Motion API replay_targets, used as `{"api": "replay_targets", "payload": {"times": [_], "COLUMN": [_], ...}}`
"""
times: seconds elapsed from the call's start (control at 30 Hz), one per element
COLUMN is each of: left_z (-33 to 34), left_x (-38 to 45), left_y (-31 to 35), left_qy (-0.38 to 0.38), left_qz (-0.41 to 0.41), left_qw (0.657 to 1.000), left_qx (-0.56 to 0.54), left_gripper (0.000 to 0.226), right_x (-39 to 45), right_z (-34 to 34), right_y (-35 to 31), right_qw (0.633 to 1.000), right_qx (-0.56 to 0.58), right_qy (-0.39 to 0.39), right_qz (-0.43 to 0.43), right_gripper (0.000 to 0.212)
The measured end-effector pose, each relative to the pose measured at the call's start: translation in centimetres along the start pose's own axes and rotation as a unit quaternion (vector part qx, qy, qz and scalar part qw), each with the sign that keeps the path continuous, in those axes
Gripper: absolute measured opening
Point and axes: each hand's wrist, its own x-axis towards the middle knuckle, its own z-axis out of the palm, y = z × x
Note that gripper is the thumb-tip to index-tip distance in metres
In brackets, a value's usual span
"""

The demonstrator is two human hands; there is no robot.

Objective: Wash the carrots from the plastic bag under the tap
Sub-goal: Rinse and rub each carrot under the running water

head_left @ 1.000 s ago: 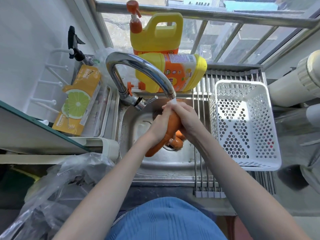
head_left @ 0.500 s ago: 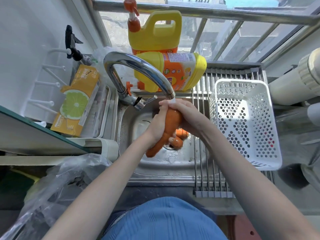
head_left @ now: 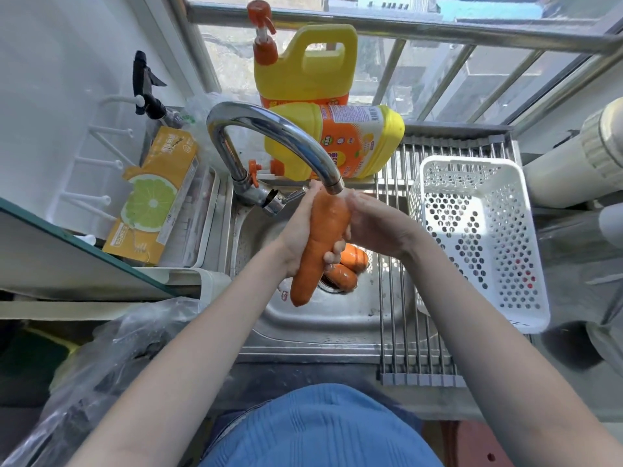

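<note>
A large orange carrot (head_left: 320, 244) is held upright under the spout of the curved steel tap (head_left: 269, 136), its thick end at the spout and its tip pointing down over the sink (head_left: 303, 321). My left hand (head_left: 298, 230) wraps it from the left, fingertips curling round its lower part. My right hand (head_left: 374, 220) presses against its upper right side. Two more carrots (head_left: 350, 264) lie at the sink's drain, partly hidden by the held one. A crumpled clear plastic bag (head_left: 111, 358) sits on the counter at the lower left.
A white perforated basket (head_left: 478, 237) rests on a roll-up metal rack (head_left: 404, 332) over the sink's right side. Two yellow detergent bottles (head_left: 323, 102) stand and lie behind the tap. A lemon-print packet (head_left: 151, 200) lies in a tray at the left.
The carrot has risen closer to the spout and turned more upright. My right hand has opened off the top of the carrot and shifted to its right side.
</note>
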Motion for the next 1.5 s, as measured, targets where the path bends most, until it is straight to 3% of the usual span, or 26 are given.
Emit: {"api": "replay_targets", "payload": {"times": [0.07,0.13,0.23,0.33,0.43,0.57,0.73,0.83,0.93,1.1,1.27,1.37,1.43,1.5], "left_z": [0.0,0.6,1.7,1.7,1.4,-0.3,-1.0,-0.7,0.4,1.0,1.6,1.7,1.8,1.9], "left_x": [-0.1,0.0,0.8,1.6,1.1,0.8,1.1,1.6,1.8,1.7,2.4,2.9,2.4,1.7], "left_y": [-0.4,-1.1,-2.3,-2.8,-2.3,-1.1,-0.9,-1.5,-2.3,-2.7,-3.0,-2.9,-2.4,-1.6], "left_qy": [0.031,0.112,0.279,0.34,0.285,0.105,0.052,0.114,0.208,0.264,0.355,0.295,0.178,0.064], "left_qz": [-0.016,0.013,0.085,0.105,0.055,-0.023,-0.031,-0.003,0.071,0.154,0.224,0.157,0.096,0.033], "left_qw": [0.999,0.994,0.953,0.926,0.954,0.994,0.996,0.993,0.975,0.948,0.879,0.937,0.979,0.991], "left_qx": [-0.012,0.002,0.082,0.128,0.071,0.007,-0.069,-0.044,-0.006,0.09,0.227,0.104,-0.018,-0.116], "left_gripper": [0.087,0.088,0.074,0.076,0.077,0.093,0.09,0.093,0.091,0.089,0.059,0.069,0.081,0.084], "right_x": [0.2,1.0,2.3,3.1,2.9,1.9,1.4,2.3,3.4,2.9,3.4,3.3,3.0,2.3], "right_z": [0.2,1.1,2.9,4.2,3.9,2.6,1.3,2.3,3.3,3.5,3.7,3.8,2.9,1.8], "right_y": [0.1,0.6,1.6,1.7,1.5,1.1,1.1,0.7,0.7,1.0,1.8,2.0,1.7,1.4], "right_qw": [0.998,0.994,0.967,0.937,0.943,0.979,0.996,0.984,0.959,0.954,0.902,0.863,0.885,0.927], "right_qx": [-0.05,-0.074,-0.05,-0.039,0.001,0.036,0.032,0.043,0.004,-0.016,-0.192,-0.235,-0.201,-0.15], "right_qy": [0.023,0.071,0.249,0.347,0.333,0.199,0.078,0.167,0.279,0.299,0.387,0.444,0.418,0.343], "right_qz": [0.027,0.028,0.02,0.026,0.026,0.007,0.026,0.048,0.052,0.025,-0.02,-0.051,-0.035,-0.003], "right_gripper": [0.031,0.034,0.027,0.022,0.021,0.051,0.055,0.051,0.031,0.015,0.019,0.03,0.039,0.053]}}
